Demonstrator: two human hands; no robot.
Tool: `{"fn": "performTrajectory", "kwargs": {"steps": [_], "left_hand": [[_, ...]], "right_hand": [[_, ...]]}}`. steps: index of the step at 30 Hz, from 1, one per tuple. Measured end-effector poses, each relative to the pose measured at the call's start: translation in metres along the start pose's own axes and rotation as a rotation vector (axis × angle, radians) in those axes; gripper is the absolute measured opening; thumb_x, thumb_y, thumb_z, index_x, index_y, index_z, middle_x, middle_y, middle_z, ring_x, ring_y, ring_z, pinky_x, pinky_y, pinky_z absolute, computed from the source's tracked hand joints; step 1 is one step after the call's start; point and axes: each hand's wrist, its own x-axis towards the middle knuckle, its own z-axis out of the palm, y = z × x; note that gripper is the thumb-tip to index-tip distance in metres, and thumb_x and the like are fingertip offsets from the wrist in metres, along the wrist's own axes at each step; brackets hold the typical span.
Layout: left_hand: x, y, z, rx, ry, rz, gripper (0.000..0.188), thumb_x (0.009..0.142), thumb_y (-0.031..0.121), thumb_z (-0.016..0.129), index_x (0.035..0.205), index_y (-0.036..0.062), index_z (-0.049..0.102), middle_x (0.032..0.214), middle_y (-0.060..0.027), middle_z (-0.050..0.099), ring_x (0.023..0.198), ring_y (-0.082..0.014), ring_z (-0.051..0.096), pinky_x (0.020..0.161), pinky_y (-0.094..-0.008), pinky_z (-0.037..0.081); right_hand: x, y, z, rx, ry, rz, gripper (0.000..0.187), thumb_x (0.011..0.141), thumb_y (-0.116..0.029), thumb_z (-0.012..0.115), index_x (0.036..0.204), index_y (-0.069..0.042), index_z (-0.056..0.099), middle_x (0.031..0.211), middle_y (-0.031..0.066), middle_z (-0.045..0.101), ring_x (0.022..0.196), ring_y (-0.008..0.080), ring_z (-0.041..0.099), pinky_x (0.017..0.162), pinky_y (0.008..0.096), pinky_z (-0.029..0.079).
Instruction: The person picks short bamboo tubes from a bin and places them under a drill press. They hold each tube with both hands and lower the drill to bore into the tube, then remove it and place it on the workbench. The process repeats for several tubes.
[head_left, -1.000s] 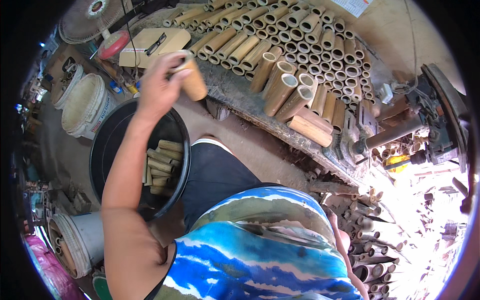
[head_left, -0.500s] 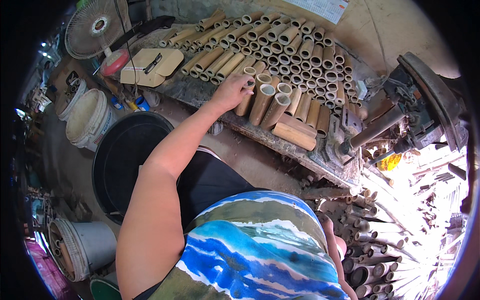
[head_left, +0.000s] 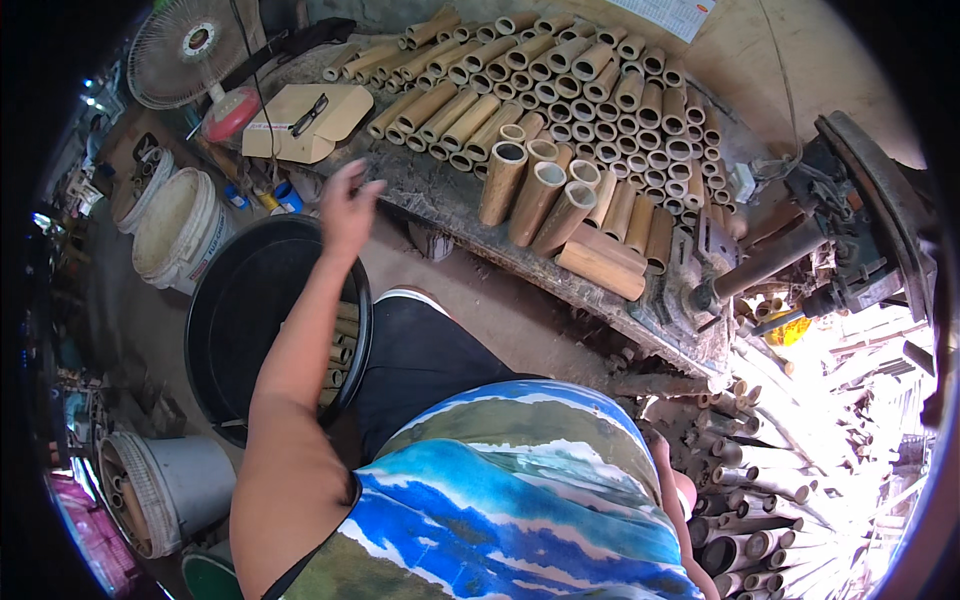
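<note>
Head view: The left hand (head_left: 350, 210), empty with fingers loosely apart, has drawn back from the bamboo tube (head_left: 502, 188) gripped half a second ago, now upright near the workbench (head_left: 420, 192) edge. Bare floor (head_left: 480, 285) opens between bench and black tub (head_left: 250, 290). The right hand (head_left: 654, 441) is mostly hidden, its grip impossible to tell.

This is a workshop: cut bamboo tubes (head_left: 596, 64) crowd the far side of a worn, dusty bench (head_left: 425, 190), a heavy metal machine (head_left: 875, 215) stands at its right end, bamboo lengths (head_left: 760, 456) lie heaped near right, and grimy buckets (head_left: 172, 235) stand left.
</note>
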Motion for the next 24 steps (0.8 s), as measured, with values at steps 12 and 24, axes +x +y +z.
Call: {"fn": "performTrajectory", "kwargs": {"steps": [12,24], "left_hand": [[-0.263,-0.306,-0.248,0.823,-0.776,-1.148,0.066,0.07,0.036,0.089,0.122,0.0022,0.067,0.122,-0.019,0.07,0.112,-0.0253,0.068,0.094,-0.0389,0.055],[-0.36,-0.363,-0.271,0.812,-0.981,-1.381,0.067,0.091,0.052,0.067,0.139,0.0063,0.055,0.146,-0.0188,0.051,0.132,-0.0356,0.053,0.104,-0.0488,0.048]], "right_hand": [[0.002,-0.013,-0.004,-0.072,-0.054,-0.069,0.02,0.083,-0.024,0.069,0.095,-0.007,0.071,0.094,0.0229,0.07,0.09,0.0394,0.069,0.079,0.0451,0.054],[0.025,-0.044,-0.037,-0.231,-0.21,-0.109,0.02,0.084,-0.023,0.068,0.096,-0.007,0.07,0.093,0.0226,0.07,0.088,0.0394,0.068,0.077,0.0453,0.053]]}}
